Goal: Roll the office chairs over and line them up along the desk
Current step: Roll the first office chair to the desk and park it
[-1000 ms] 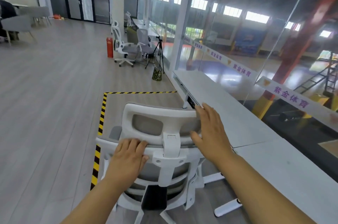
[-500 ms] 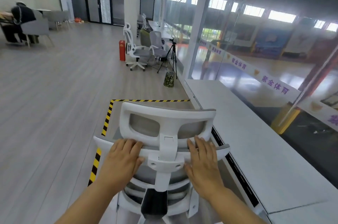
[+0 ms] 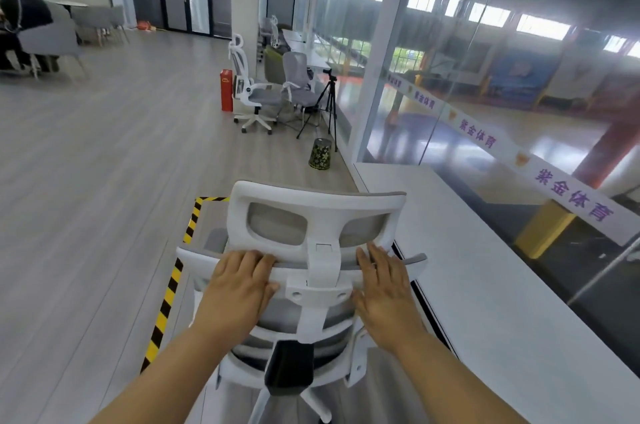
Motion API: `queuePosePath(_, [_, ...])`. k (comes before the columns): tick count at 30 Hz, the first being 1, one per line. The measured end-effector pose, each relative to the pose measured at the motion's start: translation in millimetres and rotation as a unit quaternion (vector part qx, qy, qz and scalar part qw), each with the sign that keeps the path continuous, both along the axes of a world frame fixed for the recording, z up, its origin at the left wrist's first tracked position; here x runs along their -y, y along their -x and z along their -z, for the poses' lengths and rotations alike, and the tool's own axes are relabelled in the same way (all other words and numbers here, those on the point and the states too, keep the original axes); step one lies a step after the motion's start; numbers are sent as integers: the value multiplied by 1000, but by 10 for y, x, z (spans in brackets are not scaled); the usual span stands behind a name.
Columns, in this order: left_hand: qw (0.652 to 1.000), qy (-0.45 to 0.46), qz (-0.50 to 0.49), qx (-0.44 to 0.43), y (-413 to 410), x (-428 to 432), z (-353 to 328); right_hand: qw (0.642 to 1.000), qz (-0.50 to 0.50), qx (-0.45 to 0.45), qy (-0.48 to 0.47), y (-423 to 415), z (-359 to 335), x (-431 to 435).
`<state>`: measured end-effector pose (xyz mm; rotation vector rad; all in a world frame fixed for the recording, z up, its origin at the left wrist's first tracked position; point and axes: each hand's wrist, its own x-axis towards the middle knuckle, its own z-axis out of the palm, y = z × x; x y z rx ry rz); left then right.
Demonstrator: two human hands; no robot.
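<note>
Chair (image 3: pixel 318 205): white frame, grey mesh, with headrest. Seen from behind. It stands just beside the near edge of the desk (image 3: pixel 485 267), inside the corner of the floor tape (image 3: pixel 166 306). Its base is mostly hidden.

Left hand (image 3: pixel 239 288): fingers curled over the backrest's top rail, left of the headrest post, grasping it.

Right hand (image 3: pixel 388 288): on the same rail, right of the post. The fingers lie nearly straight, pressing rather than clasping.

Desk: long and white, running along the glass wall (image 3: pixel 450 77). The rail's right end overlaps the desk edge in view; contact cannot be told.

Far chairs (image 3: pixel 256 94): two, well apart from this one, beside a tripod (image 3: pixel 327 105), with a bin (image 3: pixel 320 153) nearer.

Step in hand, as judged: rolling this one into its place along the desk.

Next move, as judged: an even push from both hands so the castors do not veer, then a turn of the seat toward the desk without knocking the edge. After that, the far chairs need fetching.
</note>
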<state>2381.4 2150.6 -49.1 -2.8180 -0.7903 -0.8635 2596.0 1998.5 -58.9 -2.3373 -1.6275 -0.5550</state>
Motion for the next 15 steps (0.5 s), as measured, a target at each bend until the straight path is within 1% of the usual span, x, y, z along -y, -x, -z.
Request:
queuePosePath(8, [999,44,4,-9,-854,-1194,-35,998,44,5,52,-828,-97,-1187])
queuePosePath(12, [999,32,13,9,-1249,-1726,-31,996,56,8,67,-1225,-111,-1734])
queuePosePath(15, [1000,22,11,2,-1545,-2066,-23,996,54,4,73,-1523,-113,-2083])
